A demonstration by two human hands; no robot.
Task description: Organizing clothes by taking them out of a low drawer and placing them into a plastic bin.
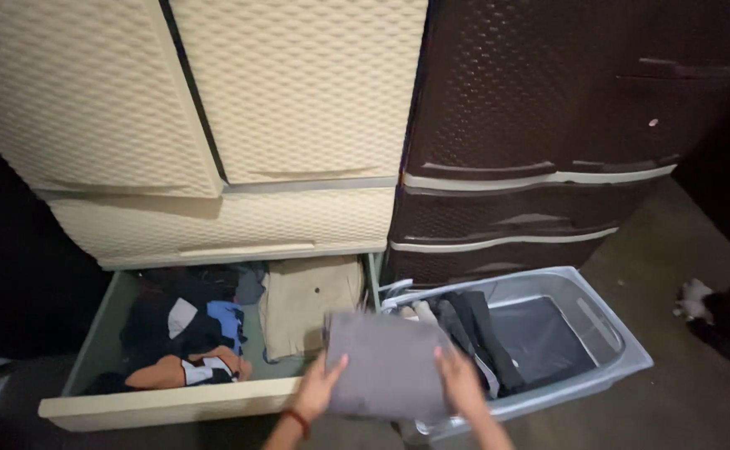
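Note:
A folded grey garment is held between both my hands above the gap between an open drawer and a bin. My left hand grips its lower left edge and wears a red band on the wrist. Its lower right edge is in my right hand. The open cream drawer at the bottom of a cream cabinet holds dark, blue and orange clothes and a folded beige garment.
A grey plastic bin with folded dark clothes stands on the floor to the right. A dark brown drawer cabinet rises behind it. Dark and white items lie on the floor at far right.

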